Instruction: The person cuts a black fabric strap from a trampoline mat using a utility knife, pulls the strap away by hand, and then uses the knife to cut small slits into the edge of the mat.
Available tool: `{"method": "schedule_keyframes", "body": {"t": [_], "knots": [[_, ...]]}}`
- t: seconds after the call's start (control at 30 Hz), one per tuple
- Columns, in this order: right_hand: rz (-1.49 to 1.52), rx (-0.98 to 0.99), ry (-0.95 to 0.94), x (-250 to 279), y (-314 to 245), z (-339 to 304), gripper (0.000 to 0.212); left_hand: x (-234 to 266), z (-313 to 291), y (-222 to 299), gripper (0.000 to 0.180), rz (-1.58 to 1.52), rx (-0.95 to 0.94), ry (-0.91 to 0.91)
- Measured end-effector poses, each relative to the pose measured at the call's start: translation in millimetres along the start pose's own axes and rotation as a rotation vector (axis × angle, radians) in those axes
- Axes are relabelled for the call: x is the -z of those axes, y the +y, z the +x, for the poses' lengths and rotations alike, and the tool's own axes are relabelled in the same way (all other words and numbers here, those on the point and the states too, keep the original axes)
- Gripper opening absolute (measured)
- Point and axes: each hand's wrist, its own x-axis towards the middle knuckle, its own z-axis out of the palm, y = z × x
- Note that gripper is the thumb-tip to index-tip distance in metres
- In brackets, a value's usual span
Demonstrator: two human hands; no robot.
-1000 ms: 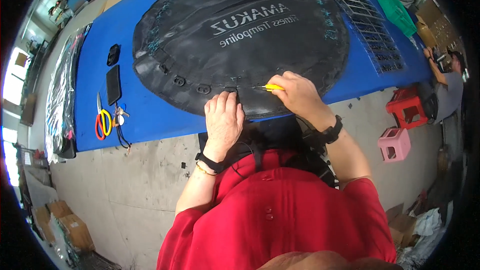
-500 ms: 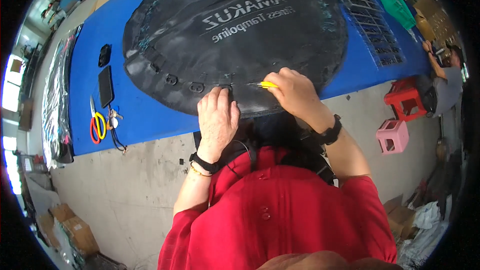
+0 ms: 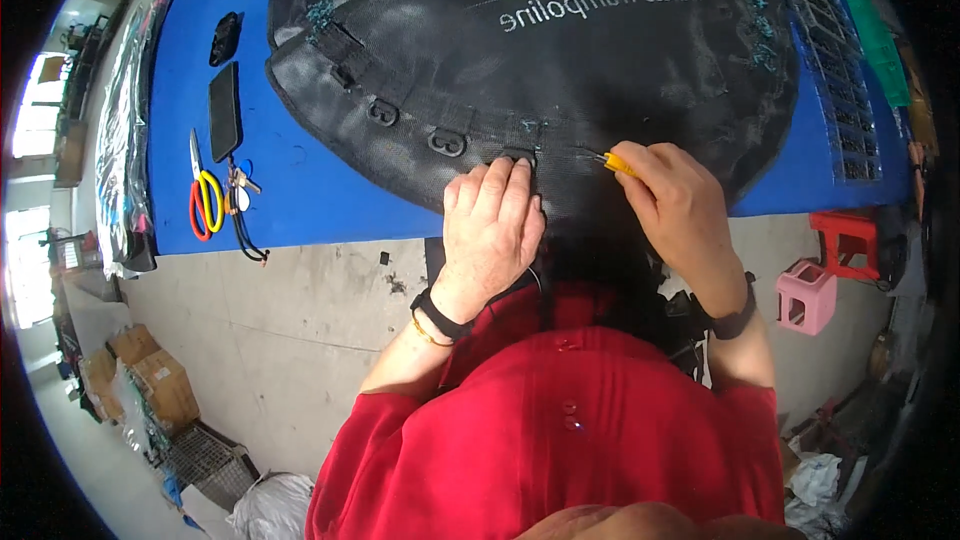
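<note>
A large black mesh fabric piece (image 3: pixel 640 70) with a rounded edge and reversed pale lettering lies on the blue-covered table. My left hand (image 3: pixel 488 230) rests flat on its near part, fingers pointing away from me. Its fingertips touch a black plastic fitting (image 3: pixel 520 154), which they partly cover. To the left along the edge sit two black oval buckles, one buckle (image 3: pixel 447 143) nearer my fingers. In my right hand (image 3: pixel 685 208) is a small yellow-handled pointed tool (image 3: pixel 620 163). Its thin metal tip is at the fabric, just right of my left fingers. Teal thread bits (image 3: pixel 322 10) cling to the fabric.
Scissors (image 3: pixel 206 195) with red and yellow handles, keys (image 3: pixel 243 180), a phone (image 3: pixel 225 112) and a black case (image 3: pixel 225 38) lie at left. Clear plastic wrap (image 3: pixel 135 120) runs beyond. Red (image 3: pixel 848 243) and pink stools (image 3: pixel 806 296) stand at right; cartons (image 3: pixel 165 385) sit lower left.
The view has shifted, so the table and hands sit farther right in the picture. My left hand stays on the same part of the fabric; the tool remains in my right.
</note>
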Motion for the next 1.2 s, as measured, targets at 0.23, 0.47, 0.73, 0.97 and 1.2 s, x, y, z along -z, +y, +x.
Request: {"method": "schedule_keyframes", "body": {"t": [0.23,0.47,0.73,0.97,1.2], "knots": [[-0.057,0.200,-0.006,-12.0,-22.0,28.8,0.028,0.4,0.9,-0.3,0.046,0.028,-0.026,0.002],[-0.064,0.196,-0.071,-16.5,-25.1,35.1,0.031,-0.1,1.6,-1.0,0.047,0.020,-0.028,0.010],[-0.090,0.243,-0.070,-19.0,-28.2,38.6,0.033,-1.8,0.2,-2.5,0.048,0.010,-0.033,0.011],[-0.128,0.247,-0.081,-17.3,-30.4,37.6,0.034,-1.6,0.2,-2.6,0.049,0.012,-0.034,0.019],[-0.124,0.249,-0.074,-16.1,-30.7,38.0,0.035,-2.0,-0.1,-2.8,0.050,0.020,-0.040,0.025]]}}
